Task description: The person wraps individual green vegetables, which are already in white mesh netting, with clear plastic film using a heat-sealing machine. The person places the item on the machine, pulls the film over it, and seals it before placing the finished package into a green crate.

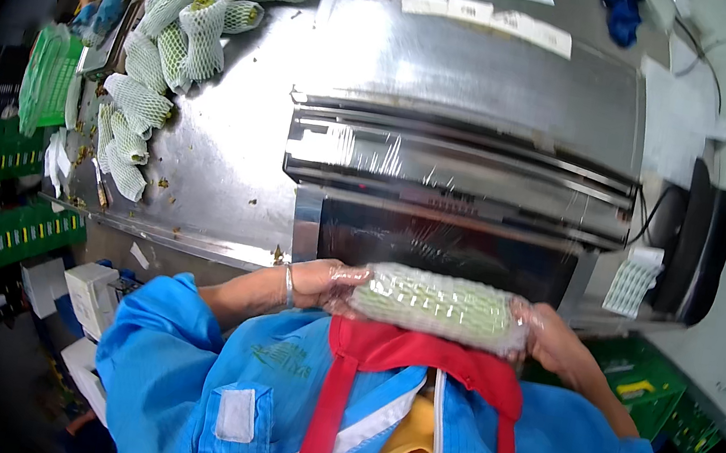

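Observation:
Between my two hands I hold a pale green vegetable (439,308) in a white foam net sleeve, with shiny clear film around it. My left hand (321,284), with a band at the wrist, grips its left end, where the film bunches. At the right end, my right hand (550,335) holds the film and sleeve. The bundle is level in front of my red apron (425,352). Just beyond it is a film-wrapping machine (460,163) with a dark front plate (446,247); clear film lies across its rollers.
Several net-sleeved vegetables (204,38) lie on the steel table (227,132) at left, near a knife (101,184). A co-worker's gloved hands (102,14) are by a green basket (51,77). Label stickers (632,282) and a black chair (699,243) are at right.

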Available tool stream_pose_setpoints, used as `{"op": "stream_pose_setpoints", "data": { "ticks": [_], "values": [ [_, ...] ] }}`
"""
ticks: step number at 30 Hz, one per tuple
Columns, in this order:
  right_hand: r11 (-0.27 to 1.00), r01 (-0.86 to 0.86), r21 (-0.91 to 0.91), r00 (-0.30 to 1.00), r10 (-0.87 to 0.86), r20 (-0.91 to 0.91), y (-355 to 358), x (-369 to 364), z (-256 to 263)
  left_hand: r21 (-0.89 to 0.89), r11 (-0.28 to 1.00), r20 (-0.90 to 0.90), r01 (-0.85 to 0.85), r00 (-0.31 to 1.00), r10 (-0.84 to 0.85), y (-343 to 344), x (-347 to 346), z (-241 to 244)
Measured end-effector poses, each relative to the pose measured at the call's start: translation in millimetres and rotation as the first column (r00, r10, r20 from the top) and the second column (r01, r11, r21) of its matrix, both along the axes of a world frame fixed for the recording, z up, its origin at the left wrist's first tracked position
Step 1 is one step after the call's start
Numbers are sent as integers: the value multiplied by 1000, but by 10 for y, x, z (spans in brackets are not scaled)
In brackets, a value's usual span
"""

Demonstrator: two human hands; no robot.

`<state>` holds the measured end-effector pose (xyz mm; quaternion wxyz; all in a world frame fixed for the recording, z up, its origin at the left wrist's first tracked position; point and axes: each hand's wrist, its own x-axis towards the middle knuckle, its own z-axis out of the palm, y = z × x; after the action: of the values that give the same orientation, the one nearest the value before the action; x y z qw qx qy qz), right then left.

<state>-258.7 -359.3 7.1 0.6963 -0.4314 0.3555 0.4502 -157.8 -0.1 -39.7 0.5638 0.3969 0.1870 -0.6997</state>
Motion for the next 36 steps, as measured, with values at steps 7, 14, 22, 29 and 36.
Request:
{"op": "stream_pose_setpoints", "data": {
  "ticks": [7, 14, 22, 29, 36],
  "values": [
    [670, 727, -151, 501, -367, 784, 368, -288, -414, 87, 979, 991, -184, 119, -66, 51, -237, 493],
    [489, 776, -397, 239, 355, 904, 755, 125, -630, 418, 901, 796, 119, -525, -300, -615, -117, 320],
    [244, 713, 657, 88, -961, 262, 1037, -68, -246, -366, 922, 150, 128, 986, -77, -673, -439, 292],
    [768, 620, 159, 370, -465, 804, 1361, -607, 95, -303, 830, 513, 469, 814, -273, -476, -255, 45],
    [872, 455, 178, 316, -345, 884, 1406, -1407, -310, -479, 840, 625, 254, 771, 122, -1304, -488, 556]
  ]
}}
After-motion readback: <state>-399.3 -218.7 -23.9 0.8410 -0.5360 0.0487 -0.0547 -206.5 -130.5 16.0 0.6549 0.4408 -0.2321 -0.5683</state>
